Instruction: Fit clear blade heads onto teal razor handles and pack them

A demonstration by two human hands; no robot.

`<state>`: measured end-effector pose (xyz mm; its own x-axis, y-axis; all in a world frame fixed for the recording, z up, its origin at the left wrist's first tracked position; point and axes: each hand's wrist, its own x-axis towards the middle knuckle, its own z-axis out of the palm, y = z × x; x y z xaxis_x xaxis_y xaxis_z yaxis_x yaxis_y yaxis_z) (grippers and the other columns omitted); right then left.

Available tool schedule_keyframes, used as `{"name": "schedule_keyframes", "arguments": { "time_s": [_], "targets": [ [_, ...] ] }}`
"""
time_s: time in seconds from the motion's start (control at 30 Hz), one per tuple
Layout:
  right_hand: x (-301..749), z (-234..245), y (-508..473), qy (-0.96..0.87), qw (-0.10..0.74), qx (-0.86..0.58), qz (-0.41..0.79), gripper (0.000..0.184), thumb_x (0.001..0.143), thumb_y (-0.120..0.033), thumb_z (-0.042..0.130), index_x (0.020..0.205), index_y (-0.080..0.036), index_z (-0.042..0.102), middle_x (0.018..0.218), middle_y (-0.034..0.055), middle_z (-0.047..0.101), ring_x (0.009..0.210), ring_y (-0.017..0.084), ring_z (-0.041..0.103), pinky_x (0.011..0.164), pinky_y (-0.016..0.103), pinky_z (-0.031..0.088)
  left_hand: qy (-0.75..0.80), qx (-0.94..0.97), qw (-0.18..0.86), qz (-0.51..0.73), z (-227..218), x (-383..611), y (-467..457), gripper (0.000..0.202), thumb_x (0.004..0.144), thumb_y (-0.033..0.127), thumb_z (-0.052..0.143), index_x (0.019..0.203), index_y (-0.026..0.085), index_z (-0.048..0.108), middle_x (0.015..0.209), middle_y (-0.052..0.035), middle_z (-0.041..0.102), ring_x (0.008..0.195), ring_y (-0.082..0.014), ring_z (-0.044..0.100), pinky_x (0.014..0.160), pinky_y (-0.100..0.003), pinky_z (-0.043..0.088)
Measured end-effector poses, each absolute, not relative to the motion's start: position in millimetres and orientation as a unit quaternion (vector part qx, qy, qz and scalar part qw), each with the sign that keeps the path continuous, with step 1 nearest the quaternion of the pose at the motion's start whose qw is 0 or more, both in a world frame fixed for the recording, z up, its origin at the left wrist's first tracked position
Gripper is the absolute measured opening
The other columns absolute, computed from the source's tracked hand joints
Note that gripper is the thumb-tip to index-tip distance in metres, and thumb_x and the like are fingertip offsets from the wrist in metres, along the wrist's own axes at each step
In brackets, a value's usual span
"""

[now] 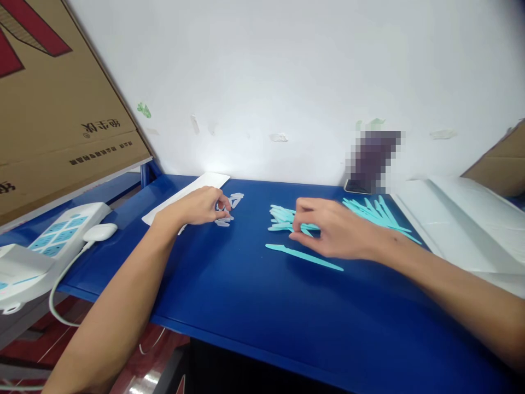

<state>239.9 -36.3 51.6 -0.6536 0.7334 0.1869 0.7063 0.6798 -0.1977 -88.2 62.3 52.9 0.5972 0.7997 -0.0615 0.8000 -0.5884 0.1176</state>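
Observation:
My left hand (205, 205) is bent over a small scatter of clear plastic pieces (235, 200), like little caps or covers. Its thumb and fingers are pinched on one of them, mostly hidden. At the front edge of a heap of turquoise knife-shaped plastic sticks (281, 218), my right hand (324, 227) has thumb and index finger brought together. Turquoise shows in the loop of those fingers, though the hand covers most of the stick. A single turquoise stick (305, 257) lies apart, nearer to me. Behind the right wrist is a second, fanned-out group of turquoise sticks (375, 213).
A white sheet or bag (213, 179) lies behind my left hand on the blue table (246, 295). White packaging (435, 219) covers the right side. A phone (363, 186) leans against the wall. At left are a power strip (61, 235), a white charger (100, 232) and a large carton (61, 104).

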Motion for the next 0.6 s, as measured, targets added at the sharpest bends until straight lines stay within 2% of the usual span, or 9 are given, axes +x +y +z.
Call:
{"name": "schedule_keyframes", "arguments": {
  "time_s": [0.07,0.13,0.27,0.4,0.5,0.6],
  "targets": [
    [237,49,-38,-0.917,0.076,-0.391,-0.011,0.032,0.097,-0.040,0.051,0.084,-0.019,0.072,0.089,0.0069,0.064,0.063,0.014,0.051,0.056,0.030,0.025,0.441,0.894,0.082,-0.001,51,-89,64,0.032,0.086,0.045,0.063,0.104,0.024,0.079,0.104,-0.0049,0.077,0.089,-0.0228,0.070,0.077,-0.030,0.050],
    [238,48,-39,-0.917,0.015,-0.398,-0.007,0.031,0.096,-0.044,0.054,0.087,-0.020,0.072,0.088,0.0060,0.065,0.061,0.014,0.050,0.055,0.030,0.023,0.432,0.896,0.100,0.003,48,-88,65,0.030,0.086,0.045,0.063,0.101,0.024,0.079,0.105,-0.0055,0.077,0.091,-0.0229,0.070,0.079,-0.030,0.050],
    [242,52,-38,-0.894,-0.046,-0.420,0.151,0.026,0.093,-0.044,0.056,0.088,-0.022,0.069,0.094,0.0052,0.069,0.073,0.018,0.059,0.061,0.031,0.036,0.416,0.899,0.133,0.019,42,-81,65,0.025,0.087,0.042,0.064,0.095,0.022,0.077,0.099,-0.0067,0.075,0.086,-0.0213,0.069,0.079,-0.031,0.049],
    [241,58,-40,-0.869,-0.079,-0.421,0.247,0.021,0.091,-0.038,0.054,0.081,-0.023,0.065,0.088,0.0041,0.069,0.071,0.018,0.058,0.063,0.031,0.040,0.400,0.910,0.097,0.047,38,-68,59,0.023,0.090,0.040,0.063,0.095,0.019,0.074,0.096,-0.0086,0.072,0.092,-0.0236,0.065,0.079,-0.032,0.048],
    [241,65,-41,-0.868,-0.082,-0.433,0.228,0.022,0.090,-0.037,0.053,0.076,-0.023,0.062,0.072,0.0020,0.063,0.066,0.018,0.055,0.064,0.032,0.039,0.375,0.921,0.080,0.064,34,-53,51,0.017,0.093,0.033,0.063,0.094,0.019,0.072,0.090,-0.0070,0.072,0.092,-0.0231,0.064,0.078,-0.031,0.047],
    [246,74,-40,-0.857,-0.055,-0.462,0.220,0.022,0.088,-0.035,0.055,0.070,-0.023,0.056,0.065,0.0006,0.060,0.061,0.017,0.052,0.058,0.030,0.037,0.328,0.937,0.068,0.097,30,-36,41,0.014,0.095,0.025,0.061,0.103,0.019,0.071,0.094,-0.0058,0.072,0.089,-0.0203,0.065,0.077,-0.030,0.047]
  ]
}}
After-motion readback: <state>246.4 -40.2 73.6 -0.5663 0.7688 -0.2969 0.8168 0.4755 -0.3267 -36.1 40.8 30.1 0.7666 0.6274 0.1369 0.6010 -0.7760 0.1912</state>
